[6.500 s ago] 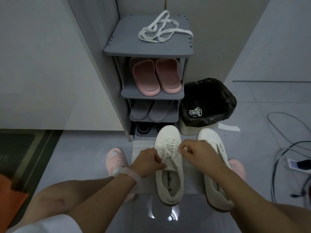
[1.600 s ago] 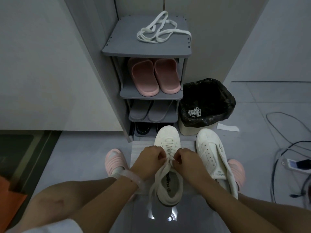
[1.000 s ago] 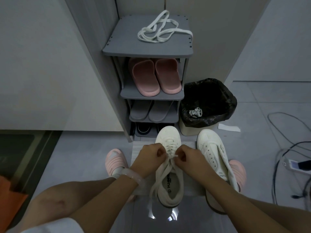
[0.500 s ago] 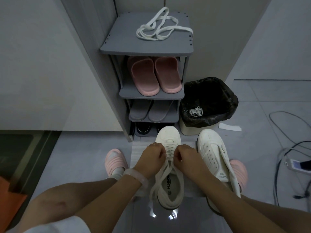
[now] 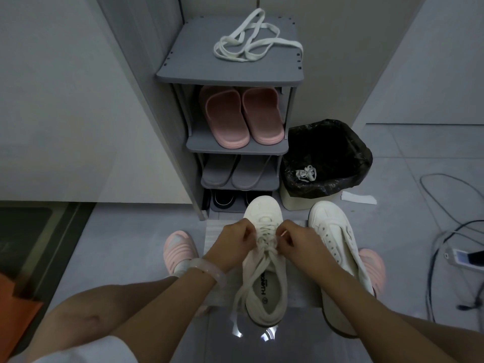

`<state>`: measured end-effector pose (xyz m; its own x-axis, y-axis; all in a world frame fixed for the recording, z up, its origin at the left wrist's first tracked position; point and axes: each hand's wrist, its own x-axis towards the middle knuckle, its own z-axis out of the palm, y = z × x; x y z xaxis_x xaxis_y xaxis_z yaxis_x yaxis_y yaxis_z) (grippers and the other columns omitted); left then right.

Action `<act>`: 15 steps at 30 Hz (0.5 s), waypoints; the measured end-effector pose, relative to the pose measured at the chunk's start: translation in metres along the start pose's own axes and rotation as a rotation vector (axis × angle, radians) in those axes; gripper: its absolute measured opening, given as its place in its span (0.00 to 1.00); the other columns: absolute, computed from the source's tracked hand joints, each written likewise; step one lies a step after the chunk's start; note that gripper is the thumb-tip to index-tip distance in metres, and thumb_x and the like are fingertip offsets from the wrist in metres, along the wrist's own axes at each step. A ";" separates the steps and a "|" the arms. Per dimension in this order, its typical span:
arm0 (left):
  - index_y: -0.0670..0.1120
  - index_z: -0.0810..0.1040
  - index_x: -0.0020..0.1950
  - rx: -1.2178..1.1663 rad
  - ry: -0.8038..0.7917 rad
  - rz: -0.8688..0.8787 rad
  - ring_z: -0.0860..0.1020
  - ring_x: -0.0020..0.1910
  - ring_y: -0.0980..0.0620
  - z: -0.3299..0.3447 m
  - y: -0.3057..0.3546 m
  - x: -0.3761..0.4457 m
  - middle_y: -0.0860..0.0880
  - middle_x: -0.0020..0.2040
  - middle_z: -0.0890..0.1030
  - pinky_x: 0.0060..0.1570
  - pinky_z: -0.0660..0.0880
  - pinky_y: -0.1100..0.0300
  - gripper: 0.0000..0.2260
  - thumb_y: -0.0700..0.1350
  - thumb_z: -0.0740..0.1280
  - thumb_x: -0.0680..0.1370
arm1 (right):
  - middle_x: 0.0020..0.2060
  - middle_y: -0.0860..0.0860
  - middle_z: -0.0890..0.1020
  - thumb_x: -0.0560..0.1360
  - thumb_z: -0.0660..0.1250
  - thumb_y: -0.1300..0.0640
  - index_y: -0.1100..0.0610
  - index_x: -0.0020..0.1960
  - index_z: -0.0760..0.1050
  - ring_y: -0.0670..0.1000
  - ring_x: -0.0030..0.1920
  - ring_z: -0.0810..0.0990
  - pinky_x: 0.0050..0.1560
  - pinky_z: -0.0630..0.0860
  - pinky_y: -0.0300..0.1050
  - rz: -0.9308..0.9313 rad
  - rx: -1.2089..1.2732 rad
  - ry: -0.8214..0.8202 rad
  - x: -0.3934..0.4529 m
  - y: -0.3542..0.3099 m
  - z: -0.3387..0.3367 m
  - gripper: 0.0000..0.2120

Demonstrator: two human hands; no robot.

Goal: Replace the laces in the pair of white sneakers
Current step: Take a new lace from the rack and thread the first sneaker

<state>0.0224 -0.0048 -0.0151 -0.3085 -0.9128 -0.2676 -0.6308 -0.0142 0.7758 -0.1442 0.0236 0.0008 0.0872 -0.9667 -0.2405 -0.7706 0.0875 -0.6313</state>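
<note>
Head view: I see both hands working over the left sneaker (image 5: 264, 268), which stands toe-forward on a pale mat (image 5: 214, 231) in front of the grey shoe rack (image 5: 230, 72). The left hand (image 5: 233, 244) has its fingers curled and pinches the lace (image 5: 262, 260) at the left side of the eyelet rows; the right hand (image 5: 296, 242) does the same at the right side, with a lace tip (image 5: 284, 233) showing between its fingers. Two loose lace ends trail back across the shoe opening toward the heel. The right sneaker (image 5: 337, 247) stands just beside the first, on its right, with bare eyelets. A second white lace (image 5: 254, 40) lies in a loose heap on the top shelf of the rack. A small bundle of lace (image 5: 305, 174) lies inside the black-lined bin (image 5: 330, 153) to the right of the rack. Pink slippers (image 5: 241, 116) occupy the second shelf.
</note>
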 end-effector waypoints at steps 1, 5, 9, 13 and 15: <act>0.43 0.73 0.43 -0.056 0.006 -0.020 0.76 0.35 0.54 -0.002 -0.001 0.001 0.49 0.36 0.77 0.38 0.74 0.68 0.06 0.36 0.59 0.78 | 0.36 0.52 0.81 0.77 0.61 0.59 0.58 0.50 0.74 0.50 0.35 0.78 0.39 0.75 0.42 0.024 0.073 0.008 0.001 0.000 -0.002 0.05; 0.40 0.78 0.47 -0.007 0.024 0.020 0.73 0.34 0.60 0.002 -0.006 0.004 0.50 0.40 0.76 0.35 0.70 0.75 0.05 0.35 0.63 0.75 | 0.43 0.54 0.81 0.76 0.64 0.61 0.60 0.51 0.77 0.51 0.42 0.80 0.49 0.78 0.49 0.057 0.083 0.004 0.005 0.001 0.001 0.06; 0.39 0.78 0.48 0.071 0.012 0.065 0.71 0.40 0.58 0.004 -0.006 0.008 0.48 0.44 0.75 0.38 0.67 0.76 0.05 0.35 0.65 0.74 | 0.44 0.52 0.80 0.75 0.65 0.58 0.58 0.49 0.76 0.49 0.43 0.77 0.44 0.73 0.39 0.031 -0.013 -0.030 0.011 0.001 0.006 0.05; 0.37 0.77 0.47 0.134 0.005 0.101 0.69 0.43 0.55 0.007 -0.004 0.010 0.50 0.43 0.71 0.40 0.62 0.71 0.05 0.34 0.62 0.75 | 0.47 0.53 0.79 0.75 0.64 0.57 0.58 0.50 0.77 0.46 0.43 0.74 0.43 0.67 0.34 0.035 -0.064 -0.058 0.015 0.003 0.006 0.06; 0.38 0.76 0.46 0.158 -0.007 0.091 0.68 0.43 0.54 0.008 -0.003 0.010 0.50 0.42 0.70 0.39 0.61 0.69 0.05 0.34 0.60 0.75 | 0.49 0.52 0.78 0.76 0.63 0.57 0.58 0.51 0.76 0.46 0.44 0.73 0.43 0.66 0.34 0.020 -0.096 -0.066 0.015 0.003 0.007 0.07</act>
<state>0.0150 -0.0105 -0.0248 -0.3741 -0.9045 -0.2048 -0.7038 0.1331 0.6979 -0.1409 0.0105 -0.0096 0.1100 -0.9468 -0.3025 -0.8292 0.0804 -0.5531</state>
